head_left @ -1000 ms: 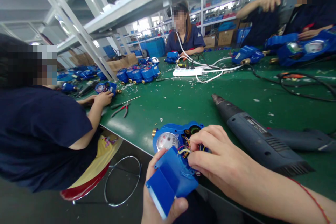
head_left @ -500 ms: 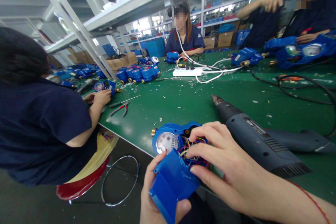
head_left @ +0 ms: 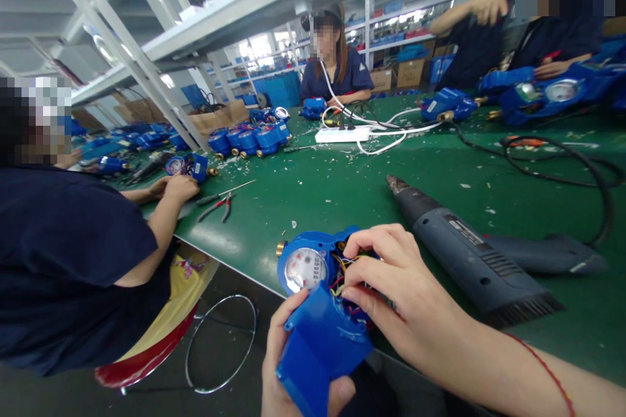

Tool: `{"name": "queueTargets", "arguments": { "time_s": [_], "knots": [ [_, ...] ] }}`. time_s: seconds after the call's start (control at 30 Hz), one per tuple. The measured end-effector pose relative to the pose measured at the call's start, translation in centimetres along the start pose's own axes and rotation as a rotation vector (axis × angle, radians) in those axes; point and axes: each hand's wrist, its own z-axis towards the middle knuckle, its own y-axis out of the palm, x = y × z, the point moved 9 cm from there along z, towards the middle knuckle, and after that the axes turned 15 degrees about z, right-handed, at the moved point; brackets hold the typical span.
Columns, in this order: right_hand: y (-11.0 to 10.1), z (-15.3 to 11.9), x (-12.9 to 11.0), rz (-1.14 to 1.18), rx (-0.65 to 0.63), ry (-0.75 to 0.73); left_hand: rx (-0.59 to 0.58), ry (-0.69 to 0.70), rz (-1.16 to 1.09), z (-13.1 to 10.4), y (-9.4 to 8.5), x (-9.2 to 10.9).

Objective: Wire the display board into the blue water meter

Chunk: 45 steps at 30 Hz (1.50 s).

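A blue water meter with a round dial and a brass fitting lies at the near edge of the green table. My left hand is closed around a blue plastic cover, tilted up in front of the meter. Thin coloured wires fill the housing beside the dial. Over that housing, my right hand has its fingers bent and drawn together in the wires. Its fingertips are partly hidden, and what they pinch is too small to make out.
A heat gun lies to the right on the green table. Pliers and a screwdriver lie left of centre. Further back are a power strip and several blue meters. A co-worker sits at the left; others sit opposite.
My right thumb has come in toward the fingers, and that hand has closed more over the wires. My left hand still holds the cover. The view has shifted slightly.
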Motion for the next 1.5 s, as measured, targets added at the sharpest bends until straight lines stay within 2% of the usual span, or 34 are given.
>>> {"name": "queueTargets", "arguments": {
  "time_s": [0.2,0.4,0.53,0.63,0.7,0.77,0.9,0.97,1.07,1.17,1.3,1.4,1.5],
  "knots": [
    [-0.1,0.6,0.8,0.023,0.023,0.058,-0.004,-0.027,-0.039,0.3,-0.2,-1.4],
    [-0.2,0.6,1.5,0.098,0.008,0.143,-0.043,0.000,-0.044,0.3,0.0,-1.3],
    [0.3,0.8,0.6,0.154,-0.126,0.089,0.007,0.021,0.006,0.7,-0.6,-1.7],
    [1.5,0.9,0.7,0.151,-0.248,0.115,0.049,0.047,0.075,0.9,-1.2,-2.0],
    [2.1,1.0,1.0,0.175,-0.272,0.145,0.061,0.069,0.108,1.0,-1.5,-2.1],
    [2.4,1.0,1.3,0.191,-0.255,0.153,0.051,0.069,0.114,1.0,-1.4,-2.2],
    [2.1,0.8,0.9,0.086,-0.172,0.053,0.024,0.021,0.052,1.0,-1.0,-2.5],
    [1.9,0.9,0.8,0.082,-0.144,0.053,0.020,-0.002,0.022,1.1,-0.9,-2.7],
    [2.0,1.5,1.8,0.208,-0.150,0.214,-0.003,-0.033,-0.028,1.2,-0.5,-3.0],
    [2.6,1.8,3.2,0.384,-0.179,0.456,-0.033,-0.076,-0.088,1.4,-0.1,-3.6],
    [3.9,1.2,4.6,0.577,-0.255,0.726,-0.038,-0.120,-0.111,2.2,-0.3,-4.6],
    [4.0,1.1,4.6,0.611,-0.288,0.728,0.006,-0.134,-0.096,2.9,-1.0,-5.4],
    [3.5,1.5,3.7,0.582,-0.294,0.597,-0.013,-0.133,-0.169,2.8,-0.7,-5.6]
  ]
}}
